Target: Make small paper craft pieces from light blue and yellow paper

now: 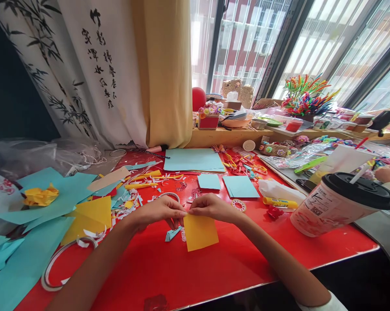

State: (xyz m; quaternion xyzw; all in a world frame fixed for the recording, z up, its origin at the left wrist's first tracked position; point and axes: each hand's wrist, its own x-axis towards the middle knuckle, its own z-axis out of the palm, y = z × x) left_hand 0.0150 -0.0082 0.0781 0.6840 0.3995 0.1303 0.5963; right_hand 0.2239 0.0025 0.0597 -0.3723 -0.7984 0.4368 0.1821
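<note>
A square of yellow paper hangs from my fingertips above the red table. My right hand pinches its upper edge near the left corner. Close against it, my left hand has thumb and index finger pressed together at that same corner. Beneath the hands lies a small folded piece of blue paper. Beyond them are a small blue square and a stack of blue squares. A round ring with a patterned rim sits just right of my right hand.
A lidded drink cup and a yellow glue stick stand or lie at right. Paper scraps, yellow sheets and a tape roll crowd the left. Large blue sheets lie at the back. Another person's hand shows far right.
</note>
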